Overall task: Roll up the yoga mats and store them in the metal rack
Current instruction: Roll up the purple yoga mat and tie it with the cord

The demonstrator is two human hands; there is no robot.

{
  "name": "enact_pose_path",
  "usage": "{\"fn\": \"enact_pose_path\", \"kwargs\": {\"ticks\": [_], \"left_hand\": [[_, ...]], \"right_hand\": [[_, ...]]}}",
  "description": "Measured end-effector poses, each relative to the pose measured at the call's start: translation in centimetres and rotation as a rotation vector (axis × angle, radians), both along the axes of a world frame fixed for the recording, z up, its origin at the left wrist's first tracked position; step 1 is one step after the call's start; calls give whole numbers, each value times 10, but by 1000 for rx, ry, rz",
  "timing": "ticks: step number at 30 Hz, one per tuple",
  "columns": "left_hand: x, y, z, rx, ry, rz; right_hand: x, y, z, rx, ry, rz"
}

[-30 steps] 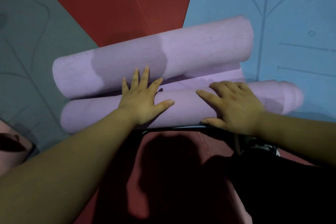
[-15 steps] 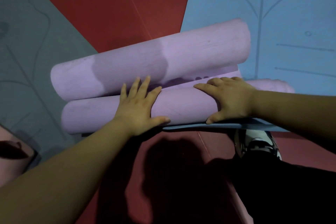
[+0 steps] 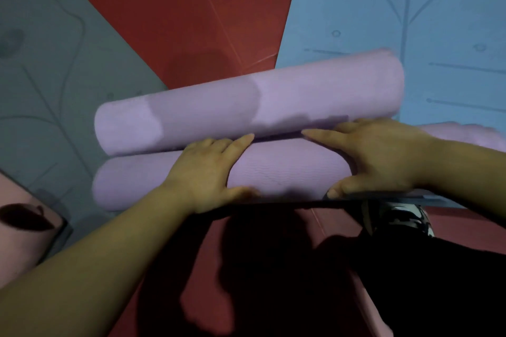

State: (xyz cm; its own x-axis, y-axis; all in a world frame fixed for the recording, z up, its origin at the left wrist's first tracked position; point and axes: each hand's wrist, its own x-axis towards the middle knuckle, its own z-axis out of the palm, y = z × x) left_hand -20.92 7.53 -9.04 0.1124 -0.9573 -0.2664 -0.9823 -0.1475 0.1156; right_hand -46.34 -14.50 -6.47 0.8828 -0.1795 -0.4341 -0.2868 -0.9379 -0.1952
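Observation:
A purple yoga mat lies wound from both ends into two rolls side by side on the floor. The far roll (image 3: pixel 246 107) is thicker and touches the near roll (image 3: pixel 287 169). My left hand (image 3: pixel 208 169) grips the near roll at its middle, fingers curled over the top into the crease and thumb on the near side. My right hand (image 3: pixel 377 156) holds the same roll further right, fingers lying along the crease and thumb pressed low at its front. The metal rack is not in view.
A blue mat (image 3: pixel 410 8) lies flat at the right and a grey mat (image 3: pixel 54 63) at the left, with red floor (image 3: pixel 191 8) between. A pink mat corner (image 3: pixel 22 241) shows at lower left. My shoe (image 3: pixel 402 219) stands just below the near roll.
Both hands have gone from lying flat on the near roll to curling round it. The near roll has closed up against the far roll, hiding the flat strip between them.

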Motion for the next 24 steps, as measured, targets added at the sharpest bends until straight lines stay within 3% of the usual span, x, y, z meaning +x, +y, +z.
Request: {"fn": "enact_pose_path", "kwargs": {"ticks": [3,6,14,19,24], "left_hand": [[-24,22,5,20,77,-6],[-46,35,-3,159,112,31],[-41,29,-16,153,118,58],[-47,31,-20,91,121,148],[-47,20,-24,174,105,318]], "right_hand": [[-18,13,12,64,75,79],[-31,27,-1,88,122,124],[-23,23,-8,204,135,-21],[-26,31,-17,29,131,-9],[-20,26,-19,37,168,-65]]}}
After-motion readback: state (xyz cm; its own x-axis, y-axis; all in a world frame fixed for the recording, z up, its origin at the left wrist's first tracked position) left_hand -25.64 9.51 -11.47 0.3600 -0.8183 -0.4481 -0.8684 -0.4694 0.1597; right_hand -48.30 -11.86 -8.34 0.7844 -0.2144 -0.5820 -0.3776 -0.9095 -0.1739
